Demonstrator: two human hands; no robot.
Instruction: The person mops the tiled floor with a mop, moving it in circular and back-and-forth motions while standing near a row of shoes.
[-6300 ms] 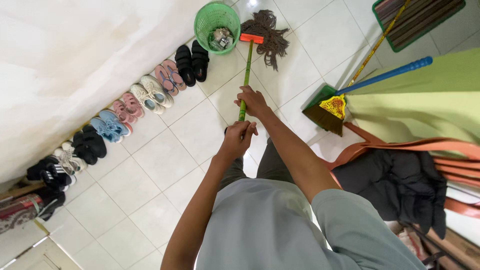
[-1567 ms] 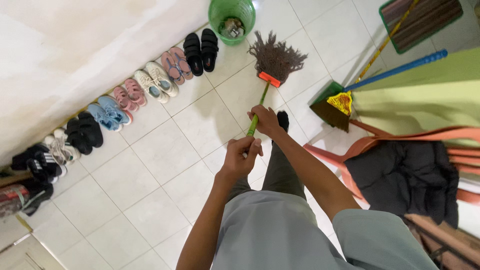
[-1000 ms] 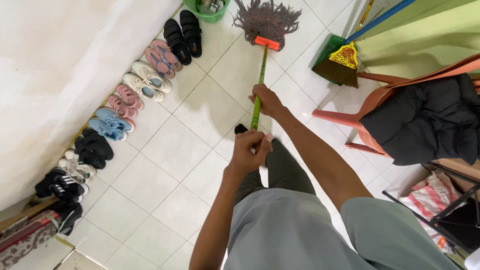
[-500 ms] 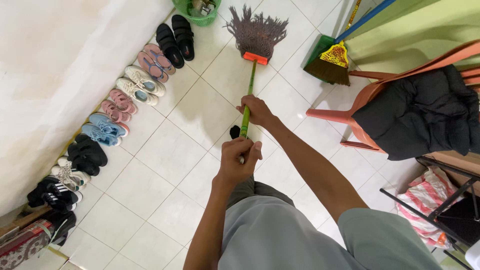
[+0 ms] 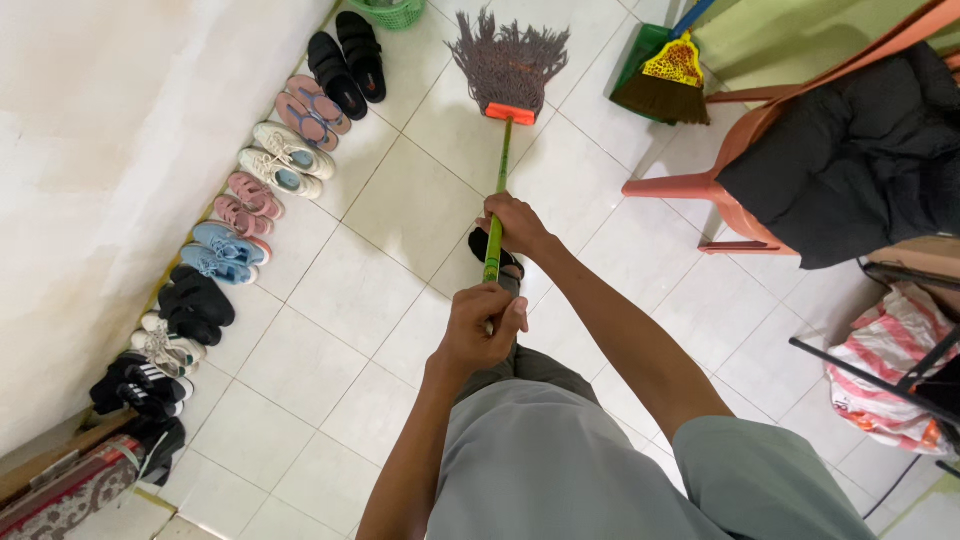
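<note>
A row of shoes (image 5: 215,235) lines the wall at the floor's left edge. The left hand (image 5: 480,328) clamps the green mop handle (image 5: 496,215) near its top; the right hand (image 5: 512,222), arm outstretched, grips lower. The mop head (image 5: 508,68) rests on the tiled floor (image 5: 345,300), near a red chair (image 5: 745,190).

Green basket (image 5: 388,12) was cut off by the top edge; only its lower rim showed. Blue handle (image 5: 690,17) above the broom (image 5: 664,80) and green dustpan (image 5: 640,47) also ran out at the top. Mop handle (image 5: 497,205) was hidden where the right hand (image 5: 512,222) and left hand (image 5: 481,327) closed round it. Foot in a black sandal (image 5: 495,250) was partly covered. Chair (image 5: 740,190) and dark garment (image 5: 850,160) were clipped at right. Striped bag (image 5: 885,375) contents were not discernible.
</note>
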